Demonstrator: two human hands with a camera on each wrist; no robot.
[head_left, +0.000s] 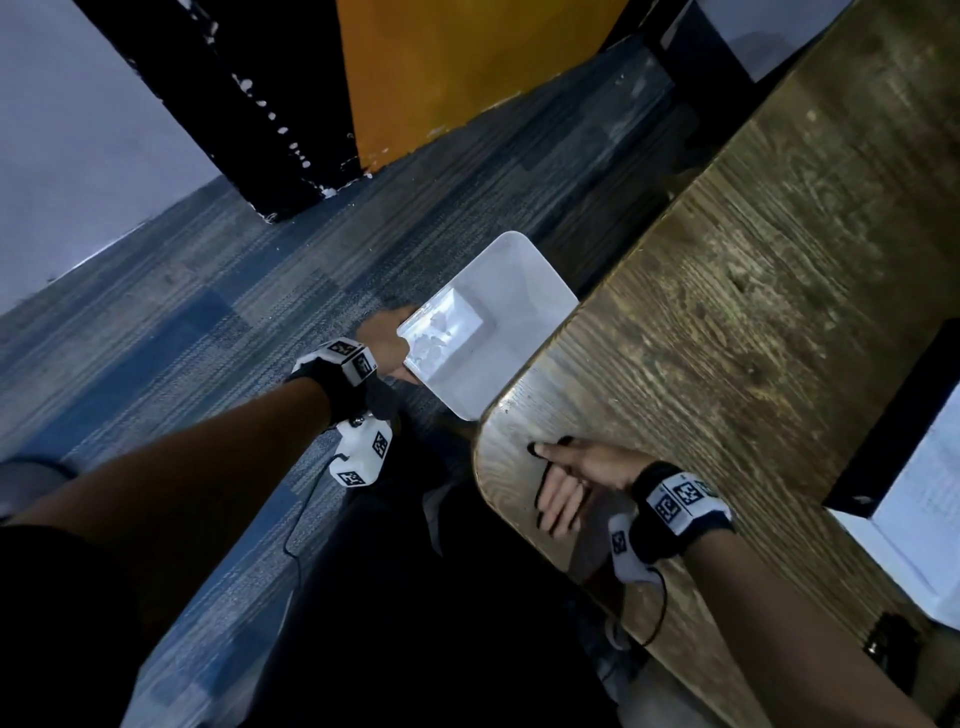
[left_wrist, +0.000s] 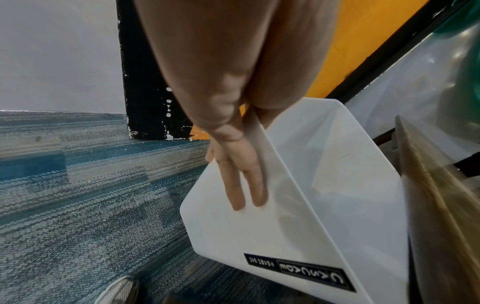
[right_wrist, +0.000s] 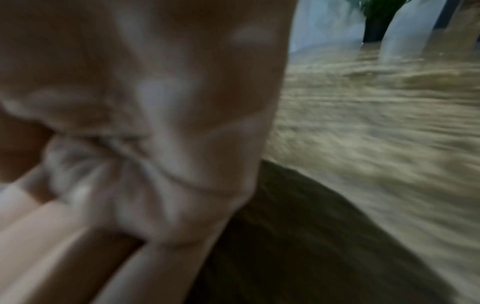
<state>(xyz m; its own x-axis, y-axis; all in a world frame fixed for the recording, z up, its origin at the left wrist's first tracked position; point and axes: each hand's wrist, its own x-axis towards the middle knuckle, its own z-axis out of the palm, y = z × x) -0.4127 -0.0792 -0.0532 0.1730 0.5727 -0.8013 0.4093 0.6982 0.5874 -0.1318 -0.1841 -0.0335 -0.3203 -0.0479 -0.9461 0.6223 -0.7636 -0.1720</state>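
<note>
A white plastic bin (head_left: 511, 280) hangs below the wooden table's (head_left: 753, 249) rounded corner, its open top against the table edge. Pale scraps lie at its bottom. My left hand (head_left: 382, 338) holds the bin by its near rim. In the left wrist view the fingers (left_wrist: 241, 181) lie straight down the bin's outer wall (left_wrist: 259, 246), which bears a black label; the thumb is hidden. My right hand (head_left: 566, 491) rests on the table near the corner, fingers straight and together, pointing toward the edge. The right wrist view is blurred, showing the hand (right_wrist: 130, 144) over the tabletop (right_wrist: 376, 123).
Blue striped carpet (head_left: 182, 338) covers the floor to the left. A black post (head_left: 234, 104) and an orange panel (head_left: 441, 67) stand at the back. A white box (head_left: 914, 519) and a black object (head_left: 893, 415) sit on the table's right side. My shoe (left_wrist: 122, 292) is below the bin.
</note>
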